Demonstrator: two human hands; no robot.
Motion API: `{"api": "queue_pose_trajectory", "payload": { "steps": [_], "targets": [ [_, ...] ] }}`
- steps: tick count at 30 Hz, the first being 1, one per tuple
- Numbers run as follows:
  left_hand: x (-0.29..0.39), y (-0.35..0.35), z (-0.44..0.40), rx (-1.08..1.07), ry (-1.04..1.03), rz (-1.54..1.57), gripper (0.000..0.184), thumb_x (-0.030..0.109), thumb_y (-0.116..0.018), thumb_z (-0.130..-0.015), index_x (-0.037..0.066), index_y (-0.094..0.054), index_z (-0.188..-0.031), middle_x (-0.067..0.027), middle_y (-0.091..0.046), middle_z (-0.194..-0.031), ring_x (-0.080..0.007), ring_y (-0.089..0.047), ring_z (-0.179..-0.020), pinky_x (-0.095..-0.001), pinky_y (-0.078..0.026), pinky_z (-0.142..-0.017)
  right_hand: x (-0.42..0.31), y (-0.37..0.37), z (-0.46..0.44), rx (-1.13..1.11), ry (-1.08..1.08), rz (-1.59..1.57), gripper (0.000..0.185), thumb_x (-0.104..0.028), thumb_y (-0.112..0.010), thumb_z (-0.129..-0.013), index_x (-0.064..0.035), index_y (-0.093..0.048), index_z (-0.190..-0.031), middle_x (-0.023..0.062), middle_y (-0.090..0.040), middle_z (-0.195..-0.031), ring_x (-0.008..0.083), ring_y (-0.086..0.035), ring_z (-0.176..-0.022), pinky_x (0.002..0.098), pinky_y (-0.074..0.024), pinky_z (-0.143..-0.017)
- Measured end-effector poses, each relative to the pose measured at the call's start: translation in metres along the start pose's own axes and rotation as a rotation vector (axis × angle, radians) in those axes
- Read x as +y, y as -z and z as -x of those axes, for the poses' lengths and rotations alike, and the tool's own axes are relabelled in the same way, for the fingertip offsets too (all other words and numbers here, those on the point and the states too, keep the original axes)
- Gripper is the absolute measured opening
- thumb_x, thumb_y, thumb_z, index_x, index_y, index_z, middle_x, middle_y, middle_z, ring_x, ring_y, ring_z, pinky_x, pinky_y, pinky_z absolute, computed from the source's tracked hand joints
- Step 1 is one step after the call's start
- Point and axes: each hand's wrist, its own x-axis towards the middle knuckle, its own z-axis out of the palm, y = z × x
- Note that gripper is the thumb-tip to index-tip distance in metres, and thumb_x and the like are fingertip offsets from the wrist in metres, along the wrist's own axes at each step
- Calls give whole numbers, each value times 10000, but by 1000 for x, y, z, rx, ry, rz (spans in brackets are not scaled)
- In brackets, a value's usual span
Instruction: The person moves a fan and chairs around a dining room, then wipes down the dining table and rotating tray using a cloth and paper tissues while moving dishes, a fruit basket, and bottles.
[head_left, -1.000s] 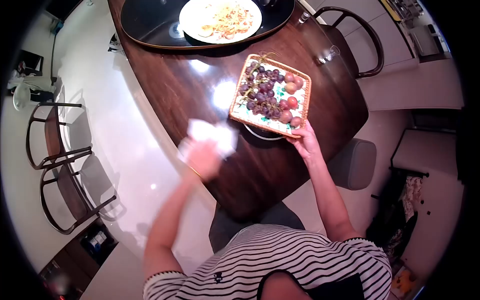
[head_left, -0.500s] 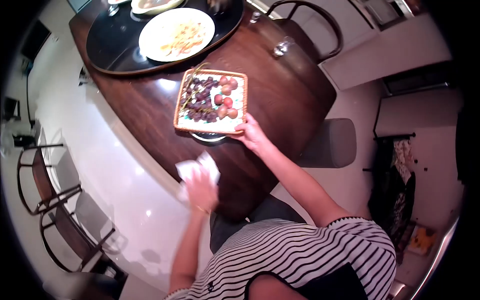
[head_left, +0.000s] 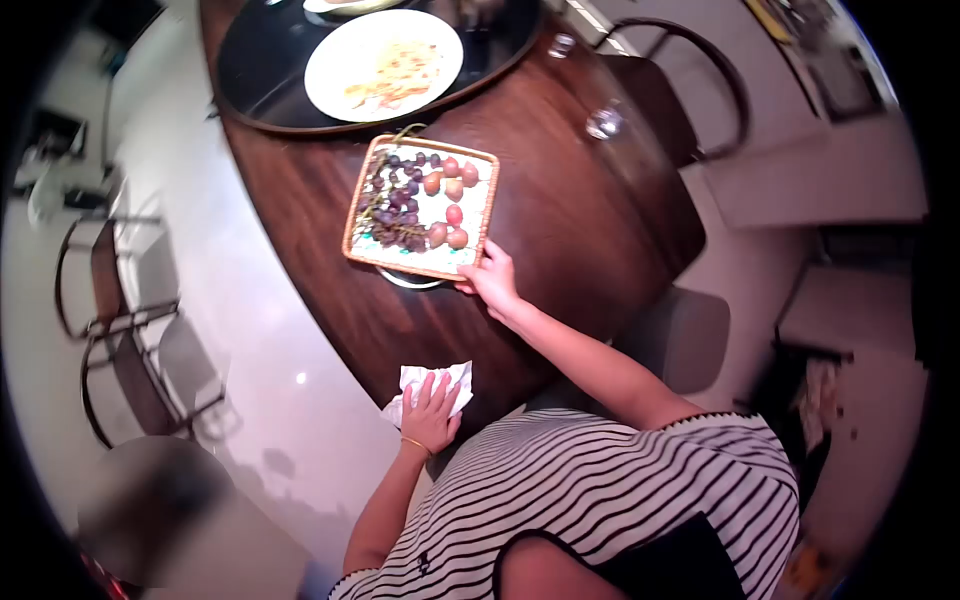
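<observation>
A square wicker basket (head_left: 487,208) holds dark grapes (head_left: 396,205) on its left side and several reddish round fruits (head_left: 454,188) on its right. My right hand (head_left: 492,279) grips the basket's lower right corner. Beneath the basket, the pale rim of a round dish (head_left: 410,281) peeks out. Near the close left edge of the dark wooden table (head_left: 560,200), my left hand (head_left: 430,415) lies over a crumpled white tissue (head_left: 457,378), its fingers stretched out and pressing it on the tabletop.
A black round tray (head_left: 262,75) at the far end carries a white plate (head_left: 330,75) of food. Two clear glasses, one (head_left: 604,123) nearer and one (head_left: 561,45) farther, stand along the right side. Chairs (head_left: 690,90) and a grey stool (head_left: 700,340) flank the table.
The basket and my right hand have shifted left and toward me. My left hand has moved with the tissue toward the table's near end.
</observation>
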Motion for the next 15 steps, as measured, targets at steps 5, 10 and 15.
{"api": "queue_pose_trajectory", "payload": {
  "steps": [5,10,15],
  "targets": [
    [11,29,-14,51,50,-4,523,392,-591,-762,202,-565,-1248,-39,-446,-1392,-259,-313,-1349,-523,-146,-1082,-29,16,-5,-148,-208,112,700,63,-533,-822,-122,-240,-1430,107,-637,-951,158,-645,-661,255,-529,-500],
    [21,51,-21,6,131,4,533,400,-589,-774,264,-528,-1286,25,-409,-1421,-194,-294,-1357,-505,-145,-1095,-51,14,-21,-128,-313,-220,763,198,-395,-728,-127,-304,-1412,133,-501,-1230,280,-597,-1021,408,-564,-771],
    [18,26,-16,60,117,-2,522,392,-581,-770,243,-545,-1270,16,-432,-1402,-205,-304,-1352,-497,-139,-1097,-37,28,-81,-203,-142,-209,799,203,-370,-654,-85,-365,-1399,118,-577,-1112,214,-621,-894,304,-550,-636]
  ]
}}
